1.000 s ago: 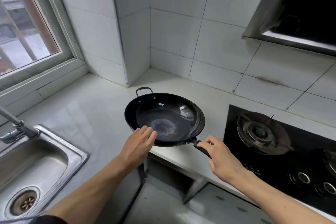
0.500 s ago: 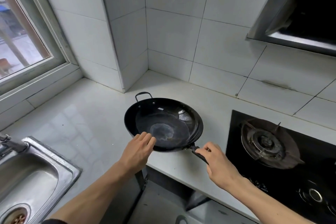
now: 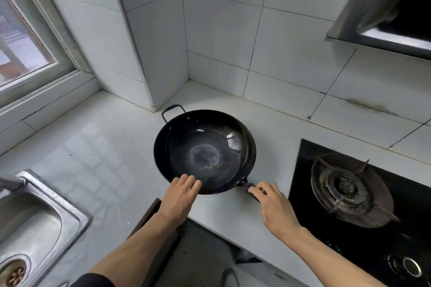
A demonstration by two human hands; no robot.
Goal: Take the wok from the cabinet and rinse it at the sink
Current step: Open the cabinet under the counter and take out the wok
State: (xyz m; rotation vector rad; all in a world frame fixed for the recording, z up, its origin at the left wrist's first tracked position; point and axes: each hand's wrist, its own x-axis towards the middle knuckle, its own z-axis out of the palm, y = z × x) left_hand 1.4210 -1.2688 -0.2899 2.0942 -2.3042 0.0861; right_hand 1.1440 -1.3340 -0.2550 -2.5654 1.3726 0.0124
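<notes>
A black wok (image 3: 205, 150) with a small loop handle at its far side sits on the white countertop (image 3: 98, 151) in the corner. My right hand (image 3: 275, 209) grips the wok's long black handle at the near right. My left hand (image 3: 179, 198) rests with straight fingers on the wok's near rim. The steel sink (image 3: 35, 226) lies at the lower left, with its drain near the bottom edge and part of the tap above it.
A black gas hob (image 3: 363, 200) with a burner is just right of the wok. A range hood (image 3: 384, 7) hangs at the upper right. A window (image 3: 25, 37) is at the left. Below the counter edge an open cabinet gap shows.
The view has shifted a little, showing less of the sink and tap. Both hands stay at the wok, which remains on the counter.
</notes>
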